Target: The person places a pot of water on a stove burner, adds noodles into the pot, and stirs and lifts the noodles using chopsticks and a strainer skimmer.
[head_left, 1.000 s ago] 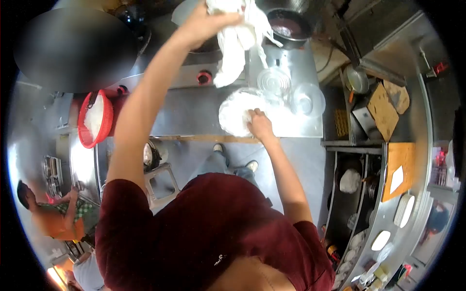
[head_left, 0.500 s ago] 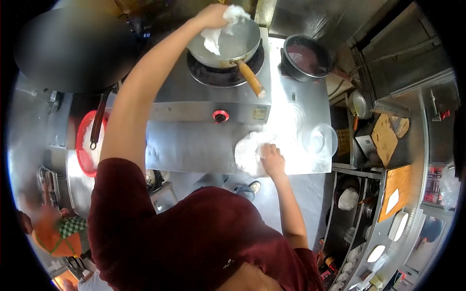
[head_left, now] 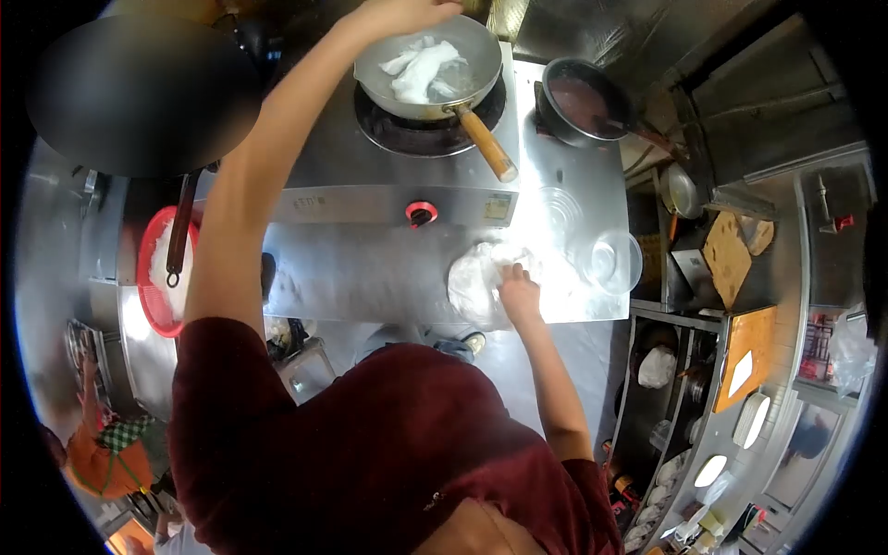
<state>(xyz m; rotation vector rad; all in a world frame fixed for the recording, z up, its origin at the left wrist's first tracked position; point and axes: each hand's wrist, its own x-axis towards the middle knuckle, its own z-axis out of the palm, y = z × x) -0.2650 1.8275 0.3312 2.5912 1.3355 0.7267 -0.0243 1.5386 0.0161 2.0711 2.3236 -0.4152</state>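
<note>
Soft white strips [head_left: 427, 72], perhaps noodles, lie in a heap in the grey pan [head_left: 381, 81] with a wooden handle. The pan rests on the stove's round burner. Over its far rim, at the top edge of the view, is my left hand [head_left: 421, 11]. It is partly cut off, holds nothing visible, and its fingers reach to the right. Down on the bright steel counter, my right hand [head_left: 520, 294] has its fingers closed on a clear plastic bag [head_left: 474, 285] with white contents. Glare hides part of the bag.
A dark pot [head_left: 581, 104] of purplish liquid stands right of the stove. A clear plastic bowl [head_left: 617, 263] sits near the counter's right edge. At left is a red basket [head_left: 154, 301] with white contents. Shelves [head_left: 638, 407] stand at right; another person [head_left: 111, 467] is at lower left.
The white strips that hung from my left hand now lie in the pan. My left hand has moved slightly up and away from them. My right hand stays at the bag.
</note>
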